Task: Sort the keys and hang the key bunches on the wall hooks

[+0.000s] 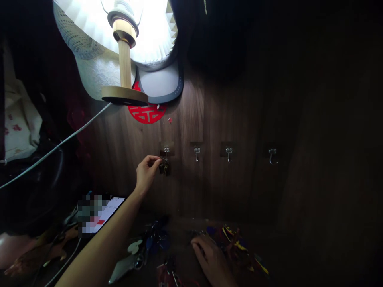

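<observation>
Metal keys [164, 169] mid-frame look light, stiff; left hand [146, 173] pinches their ring [163, 159], the best hold, between fingers; right hand [211, 257]: grip unclear.

Small, dark bunch of keys [165, 168] (brassy in places), low at the leftmost silvery hook [166, 150].

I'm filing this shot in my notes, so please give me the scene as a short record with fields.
Hooks: four small silver metal hooks in a row on a brown wood-grain panel
Left hand: holds a small bunch of dark keys at the leftmost hook; whether it hangs there is unclear
Right hand: low, among dim, jumbled items; grip unclear
Lamp: lit, white pleated shade, pale wooden stem
Phone: flat black phone with lit screen, lower left, partly pixelated
Lighting: bright near lamp, dark at right
</observation>
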A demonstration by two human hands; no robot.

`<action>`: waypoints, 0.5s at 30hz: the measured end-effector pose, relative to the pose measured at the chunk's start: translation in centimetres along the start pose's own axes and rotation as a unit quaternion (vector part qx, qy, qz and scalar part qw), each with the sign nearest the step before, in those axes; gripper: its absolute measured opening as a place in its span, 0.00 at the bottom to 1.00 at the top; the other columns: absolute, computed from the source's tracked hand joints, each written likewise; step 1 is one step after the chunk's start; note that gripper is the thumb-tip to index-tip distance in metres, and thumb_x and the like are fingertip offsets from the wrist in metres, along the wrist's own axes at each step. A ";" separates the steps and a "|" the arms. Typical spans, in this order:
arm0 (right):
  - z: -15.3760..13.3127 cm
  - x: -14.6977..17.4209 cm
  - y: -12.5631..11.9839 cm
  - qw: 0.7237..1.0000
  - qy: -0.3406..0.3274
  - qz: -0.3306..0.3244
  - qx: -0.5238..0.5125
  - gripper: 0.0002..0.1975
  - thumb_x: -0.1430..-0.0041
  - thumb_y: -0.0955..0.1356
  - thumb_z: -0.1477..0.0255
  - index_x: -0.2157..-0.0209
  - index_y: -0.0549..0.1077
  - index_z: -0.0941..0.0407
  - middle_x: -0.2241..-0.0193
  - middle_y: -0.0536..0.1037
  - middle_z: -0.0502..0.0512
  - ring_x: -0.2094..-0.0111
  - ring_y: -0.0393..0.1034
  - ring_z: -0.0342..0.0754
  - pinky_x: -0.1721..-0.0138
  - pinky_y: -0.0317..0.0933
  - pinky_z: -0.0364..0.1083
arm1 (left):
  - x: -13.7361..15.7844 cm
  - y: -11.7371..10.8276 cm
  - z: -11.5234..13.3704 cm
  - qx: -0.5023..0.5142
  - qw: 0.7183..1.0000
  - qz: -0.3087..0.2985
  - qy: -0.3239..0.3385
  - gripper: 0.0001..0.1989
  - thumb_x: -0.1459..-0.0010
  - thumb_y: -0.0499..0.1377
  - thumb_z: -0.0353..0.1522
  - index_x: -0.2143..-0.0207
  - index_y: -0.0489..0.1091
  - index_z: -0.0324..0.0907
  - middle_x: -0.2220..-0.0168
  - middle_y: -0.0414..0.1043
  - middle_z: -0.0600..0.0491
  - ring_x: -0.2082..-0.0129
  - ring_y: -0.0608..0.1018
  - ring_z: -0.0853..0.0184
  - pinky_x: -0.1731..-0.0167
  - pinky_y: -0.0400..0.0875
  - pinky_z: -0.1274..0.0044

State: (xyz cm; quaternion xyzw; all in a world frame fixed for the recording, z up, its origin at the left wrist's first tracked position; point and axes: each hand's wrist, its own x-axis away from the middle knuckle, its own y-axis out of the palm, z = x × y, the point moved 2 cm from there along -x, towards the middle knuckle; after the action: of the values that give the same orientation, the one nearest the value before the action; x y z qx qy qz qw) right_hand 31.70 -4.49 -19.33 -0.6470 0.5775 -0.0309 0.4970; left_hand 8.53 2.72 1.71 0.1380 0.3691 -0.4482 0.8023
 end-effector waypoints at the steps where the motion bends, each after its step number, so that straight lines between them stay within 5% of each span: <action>1: 0.0 0.0 0.1 1.000 0.001 -0.003 0.000 0.12 0.36 0.58 0.72 0.66 0.72 0.52 0.69 0.77 0.51 0.65 0.72 0.45 0.63 0.63 0.42 | -0.4 0.1 0.0 -0.002 1.000 -0.003 0.000 0.11 0.51 0.60 0.40 0.70 0.74 0.41 0.74 0.76 0.55 0.72 0.75 0.67 0.70 0.67 0.79; 15: -0.1 -0.1 -0.4 0.999 -0.002 0.032 0.005 0.11 0.37 0.59 0.74 0.67 0.73 0.52 0.70 0.77 0.49 0.66 0.73 0.44 0.63 0.62 0.41 | -0.4 1.2 -1.8 0.008 0.999 -0.037 -0.014 0.11 0.52 0.60 0.40 0.72 0.75 0.42 0.73 0.78 0.55 0.70 0.77 0.66 0.67 0.68 0.78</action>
State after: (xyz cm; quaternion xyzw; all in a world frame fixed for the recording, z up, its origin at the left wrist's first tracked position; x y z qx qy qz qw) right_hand 31.90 -4.54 -18.97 -0.6259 0.5970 -0.0165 0.5016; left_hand 8.54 4.68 0.65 0.1243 0.3588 -0.4828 0.7891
